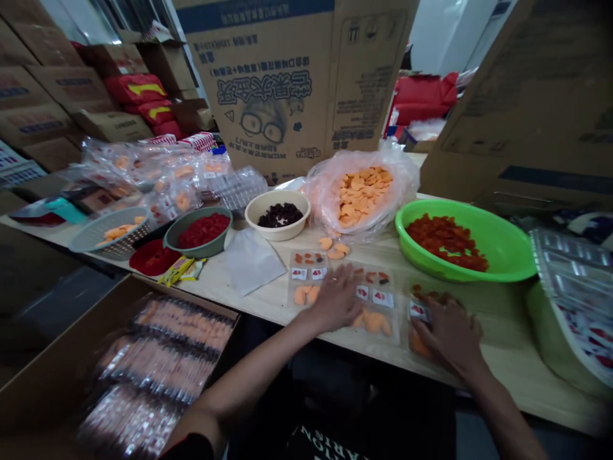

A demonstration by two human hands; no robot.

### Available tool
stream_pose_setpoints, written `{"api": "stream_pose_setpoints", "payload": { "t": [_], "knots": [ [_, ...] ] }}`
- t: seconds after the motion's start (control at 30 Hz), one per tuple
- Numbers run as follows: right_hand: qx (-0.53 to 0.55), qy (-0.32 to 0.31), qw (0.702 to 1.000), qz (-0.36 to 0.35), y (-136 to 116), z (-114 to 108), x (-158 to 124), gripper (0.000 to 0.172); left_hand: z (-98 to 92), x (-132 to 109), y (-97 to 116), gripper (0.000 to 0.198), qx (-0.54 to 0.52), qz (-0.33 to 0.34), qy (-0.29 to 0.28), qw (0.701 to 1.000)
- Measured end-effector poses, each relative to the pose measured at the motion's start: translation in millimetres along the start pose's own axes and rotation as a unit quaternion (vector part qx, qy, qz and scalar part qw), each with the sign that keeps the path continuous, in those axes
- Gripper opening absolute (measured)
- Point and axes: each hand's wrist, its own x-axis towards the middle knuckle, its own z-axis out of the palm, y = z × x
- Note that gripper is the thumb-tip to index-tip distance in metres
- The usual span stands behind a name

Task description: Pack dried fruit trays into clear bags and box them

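Three clear plastic trays lie in a row near the table's front edge, holding orange pieces, small dark red bits and little printed sachets. My left hand (338,297) lies palm down over the gap between the left tray (306,276) and the middle tray (383,303), fingers stretched forward and apart. Over the right tray (417,313) is my right hand (453,329), thumb and fingers spread, covering much of it; whether it presses on the tray I cannot tell. Some loose orange pieces (338,248) lie just behind the trays.
Behind stand a bag of orange pieces (366,191), a cream bowl of dark bits (249,214), a grey-green bowl of red pieces (223,239) and a green basin (507,255). At right is a tub (550,319) of sachets. A carton (62,338) of packed trays sits front left.
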Motion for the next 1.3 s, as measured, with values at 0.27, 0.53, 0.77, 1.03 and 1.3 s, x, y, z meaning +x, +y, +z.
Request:
{"api": "stream_pose_setpoints", "payload": {
  "t": [0.27, 0.53, 0.77, 1.03, 1.3],
  "knots": [
    [0.043, 0.010, 0.994, -0.096, -99, -37, 17, 0.055, -18.0, -47, -64, 0.072, 0.088, -0.069, -0.046, 0.993],
    [0.032, -0.051, 0.994, -0.092, -162, -9, 19, 0.060, -11.4, -41, -70, 0.071, 0.074, -0.070, -0.046, 0.994],
    [0.000, -0.034, 0.997, -0.076, -140, -1, 18, 0.061, -12.8, -38, -64, 0.078, 0.055, -0.092, -0.085, 0.991],
    [0.007, -0.008, 0.997, -0.076, -125, 11, 27, 0.062, -14.8, -52, -47, 0.066, 0.024, 0.004, -0.050, 0.998],
    [0.087, 0.024, 0.982, -0.165, -176, -3, 27, 0.060, -17.8, -75, -40, 0.086, 0.023, 0.074, -0.041, 0.996]
  ]
}}
